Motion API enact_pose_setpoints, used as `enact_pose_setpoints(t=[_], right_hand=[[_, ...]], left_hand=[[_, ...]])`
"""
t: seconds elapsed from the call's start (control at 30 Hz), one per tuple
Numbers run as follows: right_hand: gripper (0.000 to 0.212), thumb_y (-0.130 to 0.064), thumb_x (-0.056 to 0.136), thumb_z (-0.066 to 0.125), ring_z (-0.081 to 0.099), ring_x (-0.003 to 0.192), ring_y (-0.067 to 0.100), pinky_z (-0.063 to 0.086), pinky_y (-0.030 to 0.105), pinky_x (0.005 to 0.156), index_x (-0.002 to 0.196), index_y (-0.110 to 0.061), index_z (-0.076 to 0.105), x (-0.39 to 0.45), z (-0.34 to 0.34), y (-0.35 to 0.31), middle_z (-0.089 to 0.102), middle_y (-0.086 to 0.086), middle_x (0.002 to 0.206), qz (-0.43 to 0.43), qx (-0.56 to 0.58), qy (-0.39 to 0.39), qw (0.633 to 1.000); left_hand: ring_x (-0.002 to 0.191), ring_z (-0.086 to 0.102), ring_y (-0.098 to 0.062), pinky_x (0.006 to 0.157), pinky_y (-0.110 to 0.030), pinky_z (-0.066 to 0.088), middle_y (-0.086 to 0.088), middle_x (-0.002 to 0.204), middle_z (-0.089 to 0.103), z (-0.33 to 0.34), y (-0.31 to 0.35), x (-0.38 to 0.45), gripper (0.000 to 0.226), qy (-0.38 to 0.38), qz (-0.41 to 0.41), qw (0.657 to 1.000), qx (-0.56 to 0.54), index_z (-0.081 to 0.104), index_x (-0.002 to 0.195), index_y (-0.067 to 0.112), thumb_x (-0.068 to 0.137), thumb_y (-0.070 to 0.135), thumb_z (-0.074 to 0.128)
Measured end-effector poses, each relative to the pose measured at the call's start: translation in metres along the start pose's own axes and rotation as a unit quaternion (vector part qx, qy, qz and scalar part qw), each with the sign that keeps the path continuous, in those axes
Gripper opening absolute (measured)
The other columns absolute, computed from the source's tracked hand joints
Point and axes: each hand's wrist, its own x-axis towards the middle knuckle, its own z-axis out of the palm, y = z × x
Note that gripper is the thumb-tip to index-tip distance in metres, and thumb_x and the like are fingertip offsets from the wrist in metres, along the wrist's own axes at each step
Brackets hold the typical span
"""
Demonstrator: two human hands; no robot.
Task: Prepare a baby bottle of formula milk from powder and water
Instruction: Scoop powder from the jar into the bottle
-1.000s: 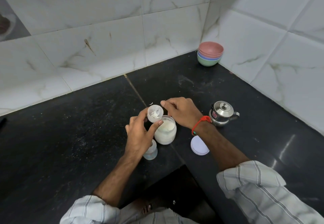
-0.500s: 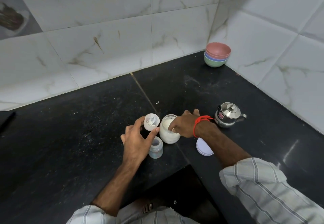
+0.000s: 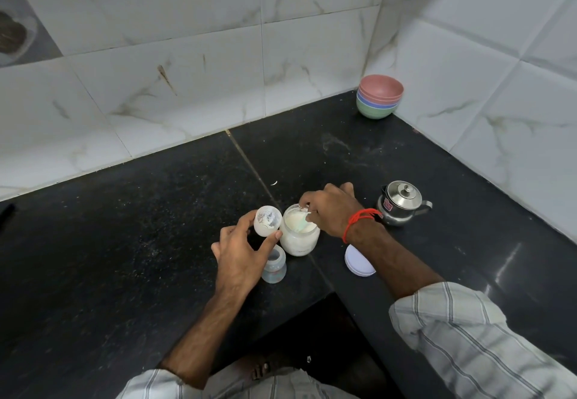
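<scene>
both hands busy: right hand (image 3: 331,209) scoops powder jar (image 3: 299,236), left hand (image 3: 240,253) holds cap (image 3: 267,220).

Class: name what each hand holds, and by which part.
Left hand: small powder-dusted cap, pinched at its sides. Right hand: spoon by its handle, bowl in the powder jar.

On the table (image 3: 125,242), 1 open powder jar (image 3: 299,236), 1 baby bottle (image 3: 274,266), 1 small cap (image 3: 267,220), 1 white lid (image 3: 359,261), 1 steel pot (image 3: 401,203) and 1 stack of 4 bowls (image 3: 379,95) are counted. 2 hands are seen: left hand (image 3: 242,255), right hand (image 3: 331,209).
</scene>
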Motion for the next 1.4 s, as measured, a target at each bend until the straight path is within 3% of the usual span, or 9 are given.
enact_pose_setpoints(t=[0.13,0.27,0.43,0.57,0.73,0.9,1.07,1.23,1.4], right_hand=[[0.015,-0.030,0.101,0.054,0.054,0.112,0.023,0.029,0.046,0.098,0.113,-0.028,0.063,-0.002,0.005,-0.001,0.072,-0.005,0.104,-0.028,-0.056,0.027,0.998],[0.013,-0.026,0.102,0.050,0.055,0.104,0.024,0.030,0.043,0.098,0.111,-0.025,0.060,-0.001,0.006,0.000,0.059,-0.003,0.089,-0.032,-0.022,0.032,0.999],[0.018,-0.031,0.100,0.058,0.056,0.111,0.023,0.033,0.040,0.101,0.112,-0.021,0.068,0.000,0.006,0.002,0.073,-0.001,0.105,-0.021,0.032,0.028,0.999],[0.019,-0.023,0.102,0.054,0.058,0.106,0.026,0.035,0.040,0.098,0.117,-0.018,0.065,-0.001,0.012,0.003,0.072,0.004,0.102,-0.018,0.020,0.057,0.998],[0.024,-0.024,0.101,0.053,0.058,0.108,0.031,0.035,0.042,0.096,0.118,-0.011,0.065,-0.004,0.022,0.000,0.074,0.010,0.105,-0.012,-0.020,0.095,0.995],[0.027,-0.026,0.103,0.052,0.053,0.114,0.027,0.033,0.041,0.098,0.124,-0.014,0.064,-0.006,0.032,-0.008,0.073,0.008,0.108,-0.016,-0.042,0.089,0.995],[0.026,-0.031,0.100,0.060,0.054,0.117,0.023,0.031,0.038,0.101,0.123,-0.021,0.068,-0.007,0.041,-0.005,0.071,0.005,0.112,0.019,0.043,0.097,0.994],[0.011,-0.024,0.090,0.073,0.066,0.098,0.022,0.044,0.038,0.100,0.100,-0.020,0.077,-0.009,0.035,0.007,0.079,-0.001,0.090,0.085,0.214,0.143,0.963],[0.007,-0.018,0.085,0.079,0.074,0.082,0.012,0.054,0.021,0.087,0.092,-0.017,0.079,-0.016,0.030,0.022,0.080,0.003,0.085,0.142,0.346,0.138,0.917]], left_hand=[[0.121,0.047,-0.011,0.090,-0.010,0.017,0.016,0.120,0.060,0.000,0.000,0.000,0.052,0.003,0.001,1.000,-0.004,0.053,0.127,0.053,0.081,0.058,0.076],[0.120,0.047,-0.011,0.091,-0.013,0.018,0.015,0.119,0.061,0.001,-0.001,0.000,0.053,0.007,0.001,1.000,0.000,0.054,0.127,0.050,0.080,0.058,0.076],[0.120,0.046,-0.011,0.091,-0.012,0.018,0.014,0.120,0.061,0.004,-0.004,0.000,0.054,0.007,-0.004,1.000,0.000,0.054,0.128,0.050,0.080,0.059,0.075],[0.119,0.046,-0.009,0.098,-0.024,0.016,0.016,0.118,0.062,0.005,-0.004,0.002,0.054,0.009,0.000,1.000,0.008,0.054,0.129,0.049,0.081,0.059,0.075],[0.119,0.047,-0.013,0.092,-0.017,0.017,0.012,0.121,0.061,0.007,-0.007,0.004,0.055,0.004,-0.011,1.000,0.002,0.052,0.128,0.052,0.079,0.063,0.073],[0.119,0.047,-0.010,0.098,-0.025,0.017,0.015,0.119,0.063,0.009,-0.005,0.003,0.053,0.010,-0.003,1.000,0.005,0.053,0.128,0.051,0.080,0.061,0.074],[0.120,0.047,-0.009,0.102,-0.029,0.022,0.017,0.120,0.062,0.009,-0.007,0.003,0.056,0.010,0.000,1.000,0.005,0.053,0.130,0.048,0.080,0.063,0.073],[0.121,0.046,-0.011,0.099,-0.024,0.016,0.015,0.122,0.061,0.008,-0.007,0.004,0.056,0.007,-0.010,1.000,0.003,0.053,0.130,0.048,0.079,0.063,0.073],[0.122,0.046,-0.012,0.098,-0.025,0.015,0.015,0.122,0.061,0.009,-0.006,0.006,0.057,0.007,-0.009,1.000,0.006,0.053,0.131,0.047,0.080,0.063,0.073]])
